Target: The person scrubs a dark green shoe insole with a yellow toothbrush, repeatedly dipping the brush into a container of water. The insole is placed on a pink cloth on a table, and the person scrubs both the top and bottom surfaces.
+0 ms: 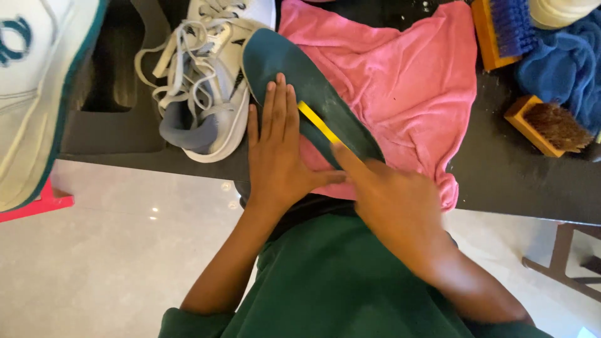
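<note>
Insole (294, 69): dark teal, crossed by a yellow strip (318, 122)
Cloth (400, 81): plain pink
Shoe (206, 81): white, grey-laced
Brush (504, 28): blue bristles, orange back
Bench (519, 181): black

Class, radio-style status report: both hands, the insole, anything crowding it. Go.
Left hand flat on teal insole. Right hand gripping yellow tool against it. Insole over pink cloth; white sneaker close beside.

The left hand (275, 153) lies palm-down with 4 fingers extended and thumb spread sideways, while the right hand (391, 197), motion-blurred, points its index finger forward, both forearms converging from below.
</note>
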